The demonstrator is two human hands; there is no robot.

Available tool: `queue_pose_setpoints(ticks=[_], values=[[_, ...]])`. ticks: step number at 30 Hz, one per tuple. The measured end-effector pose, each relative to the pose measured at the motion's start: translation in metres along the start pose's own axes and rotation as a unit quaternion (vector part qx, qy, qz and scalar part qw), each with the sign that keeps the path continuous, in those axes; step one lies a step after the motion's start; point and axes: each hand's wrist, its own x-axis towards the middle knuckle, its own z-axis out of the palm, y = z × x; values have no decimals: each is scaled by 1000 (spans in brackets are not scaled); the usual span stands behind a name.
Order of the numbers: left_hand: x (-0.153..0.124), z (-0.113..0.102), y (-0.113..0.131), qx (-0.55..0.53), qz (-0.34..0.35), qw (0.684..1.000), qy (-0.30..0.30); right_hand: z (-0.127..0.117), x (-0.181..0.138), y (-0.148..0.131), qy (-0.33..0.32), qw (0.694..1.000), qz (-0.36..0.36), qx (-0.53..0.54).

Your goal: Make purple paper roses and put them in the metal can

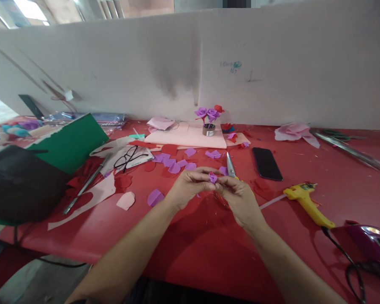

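Observation:
Both my hands meet above the middle of the red table (183, 236), pinching a small rolled purple foam bud (213, 177) between their fingertips. My left hand (190, 185) is closed on the bud from the left, and my right hand (237, 196) is closed on it from the right. Several loose purple petals (174, 162) lie just beyond my hands. A pair of scissors (230, 165) lies right behind the bud. Two finished purple roses in a small pot (208, 119) stand at the back on a pink foam sheet (190, 137).
A black phone (266, 163) and a yellow glue gun (307, 202) lie to the right. A purple device (372, 242) with a black cord sits at the far right. Glasses (129, 157), green sheet (71, 143), black sheet (17, 183) and red scraps fill the left. A white wall closes the back.

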Motion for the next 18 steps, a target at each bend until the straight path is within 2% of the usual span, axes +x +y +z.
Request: queue_pose_setpoints(ticks=[5, 11, 18], values=[[0, 0, -1, -7, 3, 1000, -11, 1, 0, -2, 4, 1000, 22, 19], [1, -2, -1, -24, -5, 999, 39, 4, -2, 0, -17, 999, 34, 33], [2, 0, -1, -21, 18, 999, 41, 8, -2, 1, -1, 999, 40, 34]])
